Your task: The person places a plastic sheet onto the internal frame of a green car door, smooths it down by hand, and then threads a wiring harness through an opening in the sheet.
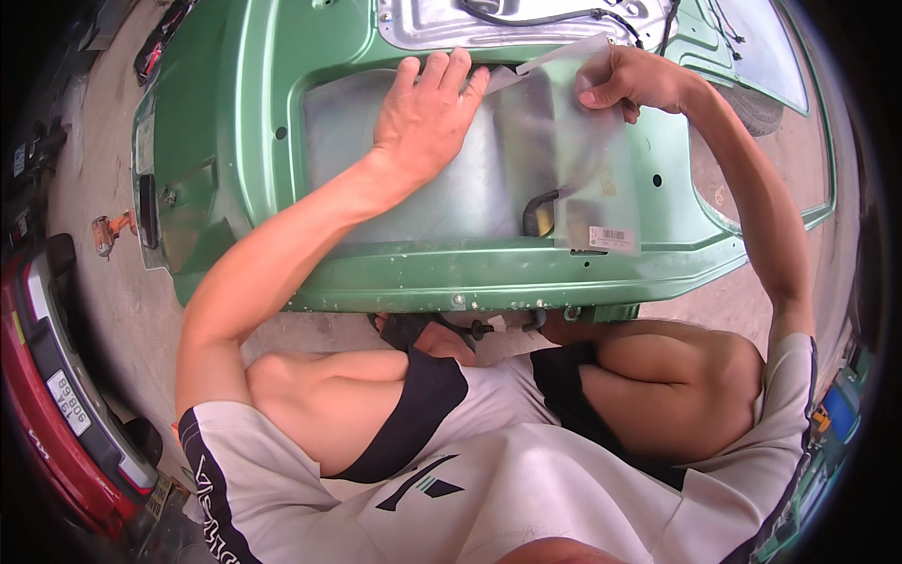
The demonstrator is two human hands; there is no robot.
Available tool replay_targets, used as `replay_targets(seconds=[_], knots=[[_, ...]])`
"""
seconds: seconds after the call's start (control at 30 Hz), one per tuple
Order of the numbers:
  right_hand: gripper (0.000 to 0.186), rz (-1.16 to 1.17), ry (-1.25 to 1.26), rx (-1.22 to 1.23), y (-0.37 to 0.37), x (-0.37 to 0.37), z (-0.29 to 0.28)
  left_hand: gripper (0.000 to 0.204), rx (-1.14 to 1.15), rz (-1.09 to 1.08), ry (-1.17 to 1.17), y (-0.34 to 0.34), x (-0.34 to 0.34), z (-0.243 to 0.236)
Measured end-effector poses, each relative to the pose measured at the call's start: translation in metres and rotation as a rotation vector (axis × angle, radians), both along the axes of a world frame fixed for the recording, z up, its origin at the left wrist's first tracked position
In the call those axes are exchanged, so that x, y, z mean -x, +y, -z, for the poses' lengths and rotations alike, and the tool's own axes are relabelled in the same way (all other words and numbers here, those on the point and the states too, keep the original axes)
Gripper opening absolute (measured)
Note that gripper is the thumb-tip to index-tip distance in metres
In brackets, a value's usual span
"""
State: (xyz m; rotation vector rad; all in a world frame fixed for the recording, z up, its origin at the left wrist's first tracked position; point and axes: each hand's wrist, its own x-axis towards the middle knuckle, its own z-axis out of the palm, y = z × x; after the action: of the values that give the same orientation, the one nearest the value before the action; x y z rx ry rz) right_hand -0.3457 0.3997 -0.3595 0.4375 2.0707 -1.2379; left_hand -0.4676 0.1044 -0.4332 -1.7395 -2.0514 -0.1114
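A green car door panel lies in front of me. Over its wide opening stretches a translucent plastic sheet, with a printed label on the lower right corner. My left hand rests on the upper edge of the sheet, fingers stretched out. Near the upper right corner my right hand pinches the sheet between thumb and fingers, and that side stands lifted off the panel. Beneath the sheet, a dark curved part with a yellow patch shows at the right end of the opening.
Beyond the opening, a silver metal plate carries a black cable. An orange power drill is on the floor at the left, near a red bumper. Behind the right forearm sits a tyre. My bent knees flank the panel's near edge.
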Motion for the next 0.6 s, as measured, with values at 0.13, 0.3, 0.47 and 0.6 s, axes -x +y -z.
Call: replay_targets(seconds=[0.13, 0.3, 0.47, 0.6], knots=[[0.025, -0.03, 0.015, -0.025, -0.004, 0.001, -0.006, 0.053, 0.134, -0.076, -0.141, -0.017, 0.002, 0.001], [0.027, 0.02, 0.029, 0.026, 0.007, -0.001, 0.005, 0.026, -0.078, -0.049, -0.219, -0.039, 0.036, -0.015], [0.028, 0.037, 0.101, -0.031, 0.004, -0.004, 0.005, 0.029, 0.086, -0.349, -0.831, -0.048, 0.063, -0.031], [0.027, 0.029, 0.05, -0.067, 0.008, 0.001, 0.002, 0.043, 0.206, -0.404, -1.22, -0.028, 0.074, -0.042]])
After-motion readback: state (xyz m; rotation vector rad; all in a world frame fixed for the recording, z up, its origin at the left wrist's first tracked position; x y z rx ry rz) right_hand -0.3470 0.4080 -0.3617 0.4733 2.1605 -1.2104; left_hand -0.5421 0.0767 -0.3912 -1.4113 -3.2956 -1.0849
